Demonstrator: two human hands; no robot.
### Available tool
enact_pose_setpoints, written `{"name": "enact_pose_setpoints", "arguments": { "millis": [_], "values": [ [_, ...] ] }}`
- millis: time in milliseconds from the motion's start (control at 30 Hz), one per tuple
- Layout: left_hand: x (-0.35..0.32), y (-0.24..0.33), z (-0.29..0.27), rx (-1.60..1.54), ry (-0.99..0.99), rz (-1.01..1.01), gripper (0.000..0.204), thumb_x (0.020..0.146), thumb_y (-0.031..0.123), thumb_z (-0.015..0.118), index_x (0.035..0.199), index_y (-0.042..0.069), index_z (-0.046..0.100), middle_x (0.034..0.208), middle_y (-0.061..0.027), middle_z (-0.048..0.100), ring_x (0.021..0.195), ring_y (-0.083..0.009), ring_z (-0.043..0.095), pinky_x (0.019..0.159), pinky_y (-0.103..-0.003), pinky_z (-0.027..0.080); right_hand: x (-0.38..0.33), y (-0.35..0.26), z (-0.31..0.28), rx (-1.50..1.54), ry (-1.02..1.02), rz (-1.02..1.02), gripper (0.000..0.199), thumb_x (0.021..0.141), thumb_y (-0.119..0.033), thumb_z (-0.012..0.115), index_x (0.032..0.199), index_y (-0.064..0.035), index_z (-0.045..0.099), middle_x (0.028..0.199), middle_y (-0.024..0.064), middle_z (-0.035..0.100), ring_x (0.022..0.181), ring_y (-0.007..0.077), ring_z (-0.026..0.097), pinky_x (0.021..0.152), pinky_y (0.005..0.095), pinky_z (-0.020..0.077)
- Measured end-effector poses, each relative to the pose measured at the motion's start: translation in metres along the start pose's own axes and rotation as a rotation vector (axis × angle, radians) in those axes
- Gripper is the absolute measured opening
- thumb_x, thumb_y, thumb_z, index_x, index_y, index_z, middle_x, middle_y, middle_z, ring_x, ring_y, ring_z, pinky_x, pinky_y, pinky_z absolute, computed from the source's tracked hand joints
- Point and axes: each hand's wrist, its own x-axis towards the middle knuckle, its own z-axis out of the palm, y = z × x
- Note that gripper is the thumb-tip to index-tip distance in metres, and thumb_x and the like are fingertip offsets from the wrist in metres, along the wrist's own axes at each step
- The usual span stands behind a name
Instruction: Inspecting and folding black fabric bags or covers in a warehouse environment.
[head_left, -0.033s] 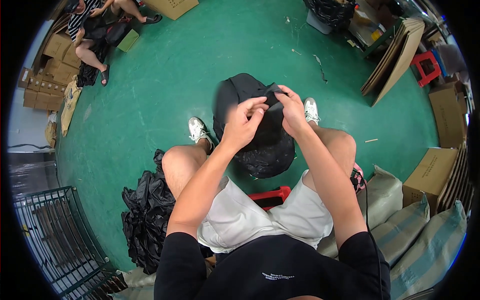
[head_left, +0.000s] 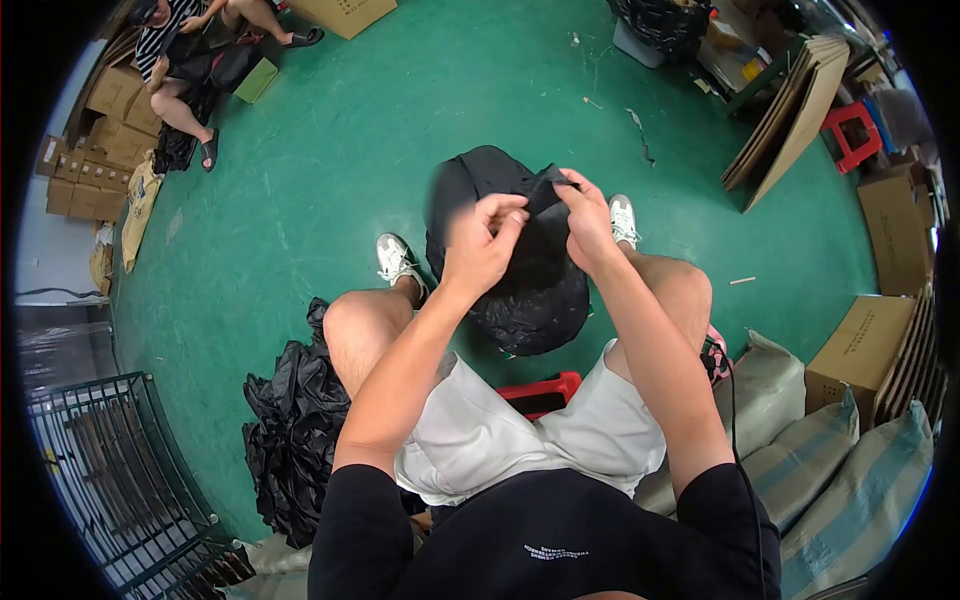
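Observation:
A black fabric piece is spread between my shoes over a rounded black plastic bundle. It may be a bag or a garment; its folds hide the kind. My right hand pinches a raised edge of the fabric between thumb and fingers. Just left of it, my left hand has its thumb and fingertips drawn together at the same fabric; what lies between them is too small to make out. A blurred patch covers part of the fabric beside my left hand.
Crumpled black plastic lies by my left leg, near a dark metal rack. Woven sacks and a carton stand on my right. Flat cardboard sheets lean at the far right. Another person sits at the far left.
Both hands have shifted very slightly, with the left fingers drawn a little left and the fabric edge at the right fingers moved a touch. Everything else stays put.

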Motion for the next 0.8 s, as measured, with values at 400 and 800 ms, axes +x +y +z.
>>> {"name": "enact_pose_setpoints", "arguments": {
  "millis": [400, 800],
  "values": [
    [0.012, -0.037, 0.006, 0.387, 0.258, 0.04, 0.039, 0.087, 0.02, 0.068, 0.119, -0.001, 0.059, 0.114, -0.0177, 0.063, 0.105, -0.0271, 0.063, 0.091, -0.039, 0.048, -0.014, -0.027, 0.004, 0.447, -0.214, 0.165, 0.02, 0.096, -0.011, 0.044, 0.104, -0.0014, 0.06, 0.102, 0.012, 0.068, 0.096, 0.0252, 0.067, 0.088, 0.0403, 0.0546],
    [0.035, -0.05, -0.023, -0.526, 0.197, -0.077, 0.02, 0.092, 0.002, 0.051, 0.107, 0.001, 0.064, 0.094, 0.0021, 0.065, 0.084, -0.007, 0.057, 0.08, -0.022, 0.044, 0.001, -0.03, -0.023, 0.228, 0.006, -0.04, 0.014, 0.089, -0.004, 0.049, 0.096, -0.0012, 0.061, 0.094, 0.0076, 0.067, 0.087, 0.0199, 0.065, 0.083, 0.0339, 0.0524]
  ]
}}
